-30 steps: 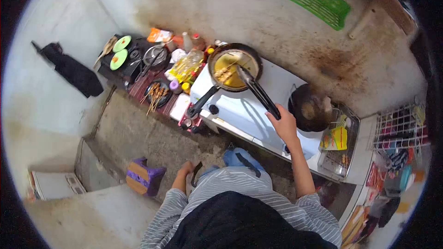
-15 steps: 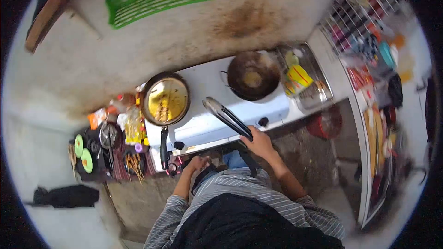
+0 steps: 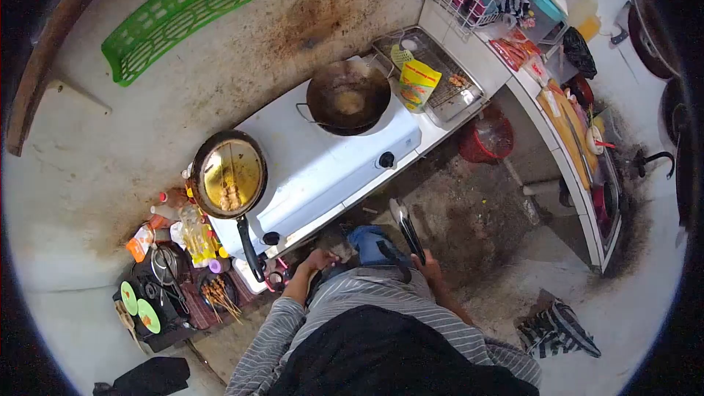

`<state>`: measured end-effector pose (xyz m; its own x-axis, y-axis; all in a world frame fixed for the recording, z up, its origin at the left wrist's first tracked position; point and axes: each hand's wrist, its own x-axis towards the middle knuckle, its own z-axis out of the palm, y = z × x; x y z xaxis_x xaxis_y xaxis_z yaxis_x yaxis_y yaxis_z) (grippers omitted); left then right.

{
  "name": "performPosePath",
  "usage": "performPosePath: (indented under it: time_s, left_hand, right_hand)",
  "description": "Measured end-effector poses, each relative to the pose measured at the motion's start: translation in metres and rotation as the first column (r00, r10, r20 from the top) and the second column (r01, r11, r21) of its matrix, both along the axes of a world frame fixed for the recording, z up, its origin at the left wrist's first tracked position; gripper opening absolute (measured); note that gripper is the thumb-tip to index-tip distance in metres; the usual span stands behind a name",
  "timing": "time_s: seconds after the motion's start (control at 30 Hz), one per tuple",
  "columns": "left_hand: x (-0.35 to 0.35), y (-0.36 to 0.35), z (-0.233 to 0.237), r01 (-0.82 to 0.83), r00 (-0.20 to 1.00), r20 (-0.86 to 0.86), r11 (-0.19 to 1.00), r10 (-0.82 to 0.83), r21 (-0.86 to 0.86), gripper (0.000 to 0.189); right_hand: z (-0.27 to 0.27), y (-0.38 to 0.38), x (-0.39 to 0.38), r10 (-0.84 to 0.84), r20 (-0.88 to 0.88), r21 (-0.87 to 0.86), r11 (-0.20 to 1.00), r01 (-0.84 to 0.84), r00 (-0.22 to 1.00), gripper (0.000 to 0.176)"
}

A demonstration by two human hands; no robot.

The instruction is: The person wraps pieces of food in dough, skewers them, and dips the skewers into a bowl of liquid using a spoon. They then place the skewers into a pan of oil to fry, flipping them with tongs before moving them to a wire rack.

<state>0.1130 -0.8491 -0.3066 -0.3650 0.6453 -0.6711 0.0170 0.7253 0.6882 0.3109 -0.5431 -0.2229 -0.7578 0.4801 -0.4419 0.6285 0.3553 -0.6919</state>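
Observation:
My right hand (image 3: pixel 427 267) is closed around the handle of black-handled metal tongs (image 3: pixel 408 227). The tongs hang beside my body, over the floor in front of the stove, apart from both pans. My left hand (image 3: pixel 320 259) is near my waist by the stove's front edge, fingers loosely bent, with nothing visible in it. Skewered meat (image 3: pixel 229 194) lies in yellow oil in the frying pan (image 3: pixel 196 189) on the left of the white stove (image 3: pixel 293 165). A dark wok (image 3: pixel 323 92) with some liquid in its bottom sits on the right burner.
Right of the wok, a yellow packet (image 3: pixel 419 82) stands by a wire-rack tray (image 3: pixel 469 95). Skewers on a dark plate (image 3: pixel 218 295) and green plates (image 3: pixel 149 317) are at lower left. A red bucket (image 3: pixel 488 139) stands on the floor under the counter.
My right hand has lowered the tongs from over the stove front to beside my body. The view has turned, so the stove appears more tilted. My left hand stays near my waist.

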Motion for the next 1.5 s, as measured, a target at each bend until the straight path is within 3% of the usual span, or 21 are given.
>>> performPosePath:
  time_s: [0.1,0.2,0.23,0.27,0.3,0.33,0.4,0.47,0.57,0.6,0.63,0.73,0.77,0.83,0.9,0.97,1.03,1.13,1.23,1.33,1.5]
  left_hand:
    - [0.002,0.001,0.039,-0.145,0.987,0.063,0.985,0.151,-0.096,0.037]
    - [0.008,-0.014,0.01,-0.306,0.926,0.168,0.933,0.337,-0.187,0.037]
    - [0.013,-0.021,0.006,-0.334,0.916,0.167,0.923,0.365,-0.191,0.037]
    - [0.019,-0.028,0.003,-0.341,0.91,0.22,0.936,0.351,-0.085,0.039]
    - [0.024,-0.034,0.001,-0.353,0.904,0.266,0.935,0.334,0.024,0.042]
    - [0.028,-0.035,0.011,-0.391,0.89,0.263,0.92,0.371,0.024,0.042]
    - [0.037,-0.036,0.038,-0.215,0.952,0.213,0.975,0.222,-0.057,0.046]
    - [0.053,-0.044,0.04,-0.305,0.94,0.135,0.949,0.313,-0.078,0.047]
    - [0.081,-0.059,0.003,-0.479,0.878,-0.057,0.868,0.475,-0.131,0.043]
    - [0.092,-0.064,-0.01,-0.564,0.824,-0.167,0.81,0.541,-0.161,0.038]
    - [0.101,-0.067,-0.014,-0.6,0.799,-0.168,0.785,0.577,-0.154,0.038]
    - [0.123,-0.067,-0.013,-0.84,0.542,-0.257,0.524,0.8,-0.139,0.035]
    - [0.129,-0.063,-0.005,-0.86,0.51,-0.254,0.49,0.822,-0.142,0.035]
    - [0.137,-0.056,-0.002,-0.887,0.459,-0.342,0.4,0.82,-0.231,0.034]
    - [0.145,-0.049,-0.003,-0.938,0.344,-0.35,0.297,0.872,-0.18,0.033]
    - [0.159,-0.038,-0.01,-0.973,0.223,-0.347,0.186,0.911,-0.137,0.032]
    - [0.167,-0.027,-0.017,-1.0,0.016,-0.312,0.008,0.95,-0.028,0.031]
    - [0.169,-0.011,-0.005,-0.995,-0.085,-0.402,-0.097,0.912,-0.01,0.029]
    - [0.173,-0.006,-0.011,-0.984,-0.138,-0.372,-0.168,0.918,-0.052,0.028]
    - [0.176,-0.004,-0.022,-0.982,-0.17,-0.427,-0.19,0.888,-0.004,0.027]
    - [0.164,-0.003,0.001,-0.964,-0.22,-0.353,-0.259,0.909,-0.066,0.027]
  right_hand:
    - [-0.011,0.0,-0.002,0.056,0.051,0.13,0.99,-0.062,0.997,0.045]
    - [0.019,0.002,-0.034,0.134,0.037,0.079,0.987,-0.137,0.99,0.045]
    - [0.033,0.001,-0.049,0.197,-0.092,0.115,0.976,-0.186,0.976,0.047]
    - [0.046,-0.001,-0.066,0.263,-0.218,0.153,0.96,-0.233,0.94,0.049]
    - [0.058,-0.003,-0.084,0.297,-0.22,0.151,0.952,-0.268,0.929,0.049]
    - [0.069,-0.006,-0.105,0.329,-0.241,0.126,0.943,-0.307,0.913,0.051]
    - [0.097,-0.016,-0.149,0.405,-0.266,0.097,0.914,-0.393,0.875,0.052]
    - [0.131,-0.029,-0.193,0.503,-0.356,0.195,0.864,-0.464,0.787,0.055]
    - [0.158,-0.043,-0.263,0.703,-0.408,0.428,0.711,-0.558,0.583,0.059]
    - [0.175,-0.052,-0.285,0.777,-0.347,0.541,0.624,-0.564,0.526,0.059]
    - [0.187,-0.059,-0.307,0.826,-0.296,0.572,0.555,-0.604,0.48,0.059]
    - [0.211,-0.088,-0.366,0.975,-0.018,0.795,0.149,-0.588,0.223,0.055]
    - [0.215,-0.099,-0.38,0.99,0.065,0.833,0.017,-0.552,0.128,0.052]
    - [0.211,-0.119,-0.405,0.998,0.054,0.888,-0.058,-0.456,-0.023,0.053]
    - [0.211,-0.143,-0.422,0.949,0.271,0.886,-0.312,-0.342,-0.163,0.047]
    - [0.202,-0.162,-0.436,0.933,0.265,0.894,-0.333,-0.3,-0.244,0.045]
    - [0.195,-0.178,-0.448,0.882,0.349,0.901,-0.408,-0.145,-0.318,0.042]
    - [0.197,-0.196,-0.455,0.86,0.35,0.88,-0.438,-0.186,-0.371,0.045]
    - [0.2,-0.21,-0.463,0.826,0.411,0.815,-0.522,-0.25,-0.385,0.048]
    - [0.219,-0.219,-0.466,0.847,0.425,0.709,-0.53,-0.464,-0.318,0.046]
    - [0.215,-0.223,-0.494,0.838,0.377,0.707,-0.536,-0.462,-0.395,0.045]
